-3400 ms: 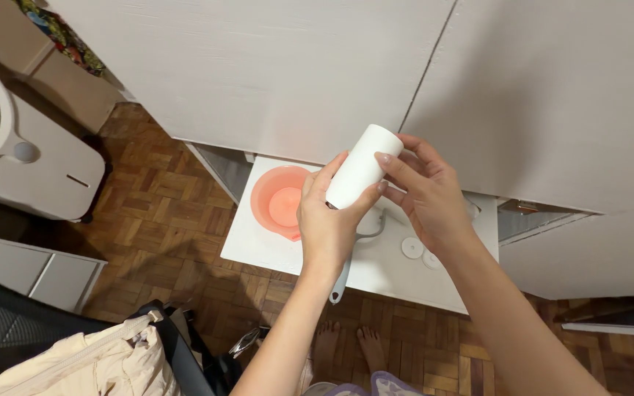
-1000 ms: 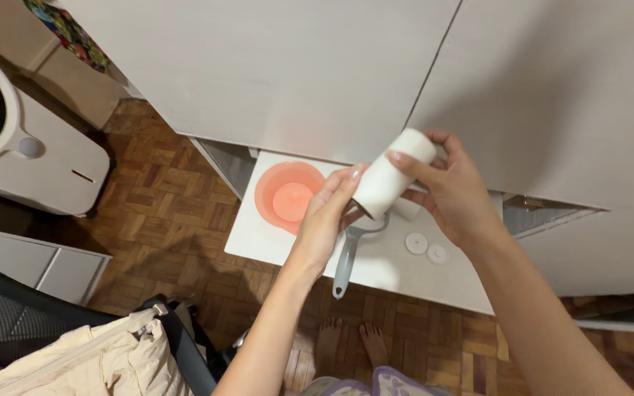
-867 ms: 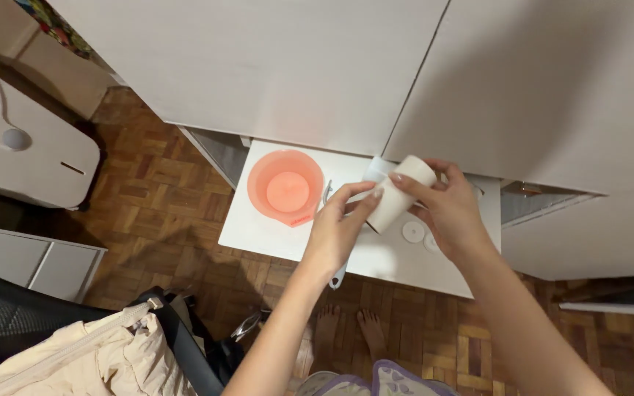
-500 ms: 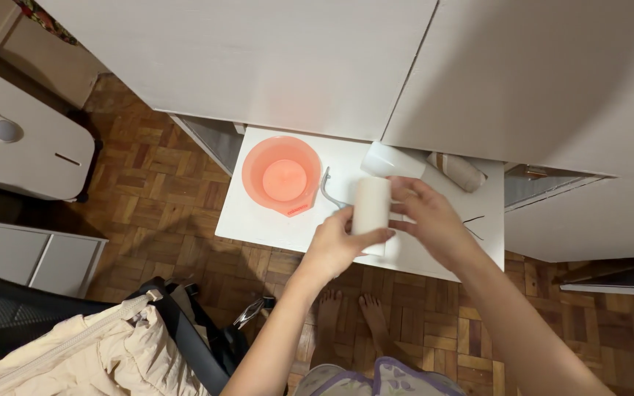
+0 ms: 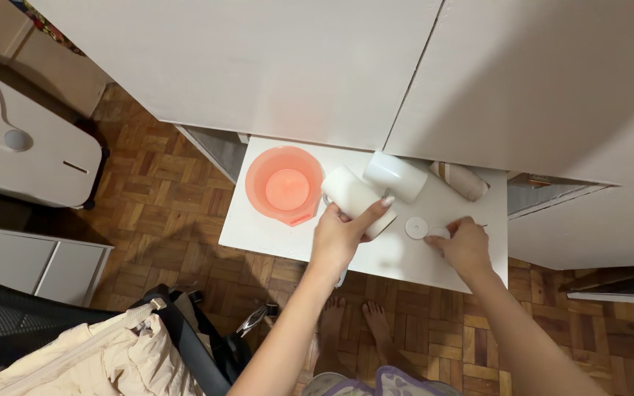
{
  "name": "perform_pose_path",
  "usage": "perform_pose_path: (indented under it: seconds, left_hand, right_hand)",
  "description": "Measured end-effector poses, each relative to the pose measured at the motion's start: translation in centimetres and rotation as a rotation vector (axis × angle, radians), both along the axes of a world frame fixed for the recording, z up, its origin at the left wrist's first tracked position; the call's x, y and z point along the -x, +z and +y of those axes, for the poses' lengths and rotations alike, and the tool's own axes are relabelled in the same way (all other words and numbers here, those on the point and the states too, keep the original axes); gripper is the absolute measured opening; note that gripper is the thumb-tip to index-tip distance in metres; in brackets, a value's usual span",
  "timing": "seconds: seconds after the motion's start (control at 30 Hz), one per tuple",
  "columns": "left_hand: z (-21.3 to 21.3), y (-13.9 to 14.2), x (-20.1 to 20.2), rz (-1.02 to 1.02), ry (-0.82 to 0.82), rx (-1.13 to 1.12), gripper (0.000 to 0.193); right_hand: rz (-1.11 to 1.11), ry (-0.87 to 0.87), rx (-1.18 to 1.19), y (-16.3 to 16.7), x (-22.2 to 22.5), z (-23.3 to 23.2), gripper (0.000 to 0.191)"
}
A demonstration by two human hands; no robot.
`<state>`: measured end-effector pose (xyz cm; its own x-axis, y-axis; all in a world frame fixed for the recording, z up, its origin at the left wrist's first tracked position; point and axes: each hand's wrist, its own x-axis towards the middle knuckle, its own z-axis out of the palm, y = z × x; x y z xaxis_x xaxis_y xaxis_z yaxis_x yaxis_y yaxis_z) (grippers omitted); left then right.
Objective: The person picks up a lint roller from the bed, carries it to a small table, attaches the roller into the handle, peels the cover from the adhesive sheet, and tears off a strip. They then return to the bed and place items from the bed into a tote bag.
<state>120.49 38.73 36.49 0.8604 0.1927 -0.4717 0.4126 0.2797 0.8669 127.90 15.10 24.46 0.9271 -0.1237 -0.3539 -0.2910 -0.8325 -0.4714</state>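
Observation:
My left hand (image 5: 340, 236) grips a white cylindrical container (image 5: 352, 196) that rests tilted on the small white table (image 5: 257, 229), just right of an orange bowl (image 5: 285, 185). Farther right, my right hand (image 5: 467, 246) rests on the table with its fingertips curled on a small white round lid (image 5: 436, 232). A second white round lid (image 5: 415, 226) lies loose between the two hands. Behind them lie another white cylinder (image 5: 396, 177) and a beige one (image 5: 461, 181).
White cabinet doors (image 5: 273, 66) rise behind the table. A white appliance (image 5: 23, 150) stands on the parquet floor at left. A dark chair with a cream jacket (image 5: 82, 356) sits at lower left. My bare feet (image 5: 354, 323) are below the table edge.
Both hands held the white container up in the air. It has come down onto the table in my left hand; my right hand let go and moved right to the small lid.

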Motion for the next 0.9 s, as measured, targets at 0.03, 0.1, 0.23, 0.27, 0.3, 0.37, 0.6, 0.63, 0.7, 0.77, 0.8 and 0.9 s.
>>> perform_pose_path:
  seconds: [0.03,0.1,0.23,0.27,0.3,0.37,0.6,0.63,0.7,0.77,0.8,0.9]
  left_hand:
    - [-0.2,0.1,-0.3,-0.045,0.027,0.127,0.053]
    - [-0.5,0.0,-0.8,-0.048,0.097,0.359,0.050]
    - [-1.0,0.0,-1.6,-0.079,0.170,0.598,0.049]
    - [-1.3,0.1,-1.7,-0.088,0.179,0.616,0.048]
    - [-1.6,0.3,-1.8,-0.098,0.194,0.633,0.048]
    - [-2.2,0.8,-1.9,-0.126,0.229,0.647,0.048]
    - [-3.2,2.6,-2.2,-0.243,0.303,0.651,0.047]
    - [-3.1,2.7,-2.2,-0.253,0.295,0.639,0.047]
    - [-3.3,3.1,-2.1,-0.300,0.279,0.675,0.045]
    - [-3.4,3.4,-2.0,-0.329,0.280,0.699,0.045]
    - [-3.6,3.6,-2.0,-0.331,0.287,0.705,0.046]
    - [-3.7,4.0,-1.9,-0.297,0.305,0.729,0.048]
  right_hand:
    - [0.073,-0.018,0.006,0.8,-0.2,0.0,0.052]
    - [0.062,-0.065,-0.117,2.7,-0.1,0.5,0.046]
    - [-0.160,-0.126,-0.644,7.4,1.1,3.1,0.034]
    - [-0.185,-0.122,-0.782,8.6,1.4,4.1,0.032]
    - [-0.243,-0.094,-0.828,9.7,1.7,4.9,0.031]
    - [-0.359,-0.037,-0.923,11.7,2.2,6.7,0.030]
    - [-0.327,0.095,-0.783,14.6,3.7,8.9,0.057]
    - [-0.334,0.143,-0.835,14.7,3.8,9.0,0.059]
    - [-0.342,0.174,-0.821,14.9,4.3,9.0,0.064]
    - [-0.342,0.141,-0.695,15.0,4.7,9.2,0.067]
    - [-0.346,0.150,-0.734,15.1,4.8,9.4,0.064]
    - [-0.354,0.174,-0.844,15.7,5.2,9.4,0.057]
